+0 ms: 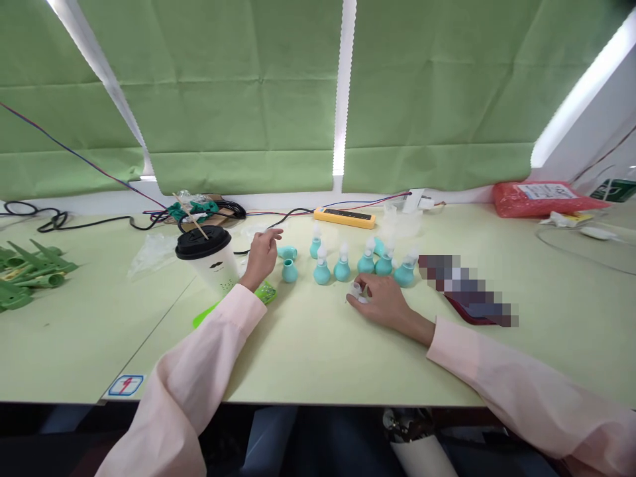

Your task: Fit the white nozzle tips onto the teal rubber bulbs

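Note:
My right hand (385,299) pinches a small translucent white piece (356,290) between thumb and fingers, just above the table. In front of it stand several turquoise bulb-shaped bottles, such as this bottle (322,273), with translucent white tops. My left hand (263,257) hovers beside the paper cup, fingers loosely stretched to the right and holding nothing visible. Close to its fingertips, one turquoise bottle (289,271) stands upright with an open mouth and no top. Behind that one, another turquoise piece (287,252) lies on its side.
A white paper cup (211,268) with black lid and stick stands at left, beside a bright green object (206,315) partly under my left arm. A phone-like object (470,291), blurred, lies at right. Behind are a yellow power strip (344,218), cables and a red package (539,199). Green parts (32,275) lie far left.

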`<state>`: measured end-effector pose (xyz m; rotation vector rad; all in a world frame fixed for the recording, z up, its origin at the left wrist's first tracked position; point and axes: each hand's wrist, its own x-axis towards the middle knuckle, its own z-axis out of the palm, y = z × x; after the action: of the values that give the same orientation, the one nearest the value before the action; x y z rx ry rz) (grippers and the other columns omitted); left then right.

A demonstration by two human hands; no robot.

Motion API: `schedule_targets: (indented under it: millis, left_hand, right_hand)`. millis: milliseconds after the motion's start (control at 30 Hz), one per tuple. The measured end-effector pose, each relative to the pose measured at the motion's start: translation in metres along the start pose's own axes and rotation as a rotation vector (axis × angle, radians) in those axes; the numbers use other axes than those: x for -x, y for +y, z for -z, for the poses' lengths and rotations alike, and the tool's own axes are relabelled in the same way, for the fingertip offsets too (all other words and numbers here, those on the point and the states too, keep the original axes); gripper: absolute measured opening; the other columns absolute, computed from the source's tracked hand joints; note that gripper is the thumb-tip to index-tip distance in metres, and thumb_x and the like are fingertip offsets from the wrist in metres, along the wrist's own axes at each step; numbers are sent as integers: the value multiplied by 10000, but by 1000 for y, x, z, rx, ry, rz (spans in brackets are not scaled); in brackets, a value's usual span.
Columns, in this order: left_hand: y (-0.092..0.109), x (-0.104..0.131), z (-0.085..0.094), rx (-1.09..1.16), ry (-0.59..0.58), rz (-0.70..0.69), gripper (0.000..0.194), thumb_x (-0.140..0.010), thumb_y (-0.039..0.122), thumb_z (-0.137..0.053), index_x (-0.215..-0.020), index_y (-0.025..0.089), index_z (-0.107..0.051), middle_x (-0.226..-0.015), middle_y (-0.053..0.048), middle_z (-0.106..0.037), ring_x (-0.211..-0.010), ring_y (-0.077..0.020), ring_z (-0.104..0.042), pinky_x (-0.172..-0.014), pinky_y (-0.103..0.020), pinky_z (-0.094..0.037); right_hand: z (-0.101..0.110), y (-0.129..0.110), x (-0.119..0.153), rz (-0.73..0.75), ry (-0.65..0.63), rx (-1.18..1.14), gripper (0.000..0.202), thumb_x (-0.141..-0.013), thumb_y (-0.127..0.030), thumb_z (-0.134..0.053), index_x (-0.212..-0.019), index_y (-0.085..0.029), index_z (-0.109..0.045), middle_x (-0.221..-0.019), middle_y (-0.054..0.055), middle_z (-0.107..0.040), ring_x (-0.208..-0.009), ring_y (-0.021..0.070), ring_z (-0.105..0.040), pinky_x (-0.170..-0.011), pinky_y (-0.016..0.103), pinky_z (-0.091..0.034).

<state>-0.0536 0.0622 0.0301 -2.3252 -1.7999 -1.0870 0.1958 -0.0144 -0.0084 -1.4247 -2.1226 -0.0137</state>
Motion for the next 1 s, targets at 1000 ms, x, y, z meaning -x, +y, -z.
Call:
schedule_targets:
  millis: [1000]
  left_hand:
    - [105,63,13,-185,-64,-641,245,-658,299,-411,-826,150,-510,-588,-17,-538,-517,-161,-511,-461,-259,-366]
  right_hand:
    - [27,-11,10,385,457,-412,567,-549,-266,-657,-1034,-194,-373,-906,78,-494,-785,200,-490,-620,340,-426]
